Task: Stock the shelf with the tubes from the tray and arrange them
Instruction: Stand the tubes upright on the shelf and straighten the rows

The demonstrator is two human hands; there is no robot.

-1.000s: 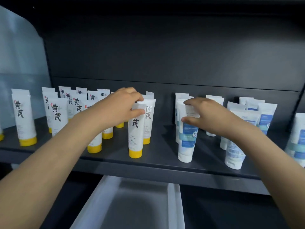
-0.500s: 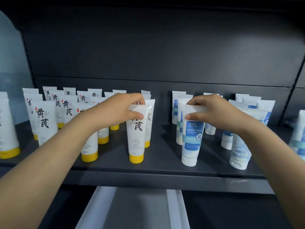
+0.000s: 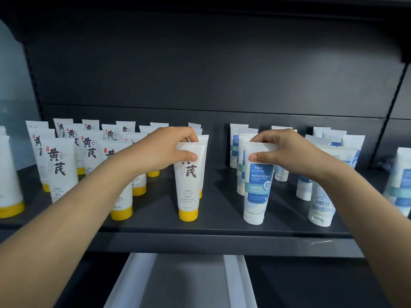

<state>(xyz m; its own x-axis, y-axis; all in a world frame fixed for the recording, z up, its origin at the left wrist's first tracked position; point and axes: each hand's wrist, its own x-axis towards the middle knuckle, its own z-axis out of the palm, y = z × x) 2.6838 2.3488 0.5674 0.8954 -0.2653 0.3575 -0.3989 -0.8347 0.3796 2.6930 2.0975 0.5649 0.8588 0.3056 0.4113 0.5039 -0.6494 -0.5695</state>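
The left hand (image 3: 162, 150) has its fingers (image 3: 189, 156) clamped on the top of the yellow-cap tube (image 3: 189, 187). The right hand (image 3: 287, 152) pinches the top of the blue tube (image 3: 256, 192) the same way. Both tubes stand up straight near the front of the dark shelf (image 3: 222, 224), apart from each other. More tubes (image 3: 60, 170) stand in rows around them. A pale tray (image 3: 233, 281) sits below the shelf.

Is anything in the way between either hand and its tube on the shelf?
Nothing visible. The left hand pinches the yellow-capped tube by its top, the right hand the blue tube; both stand on the shelf.
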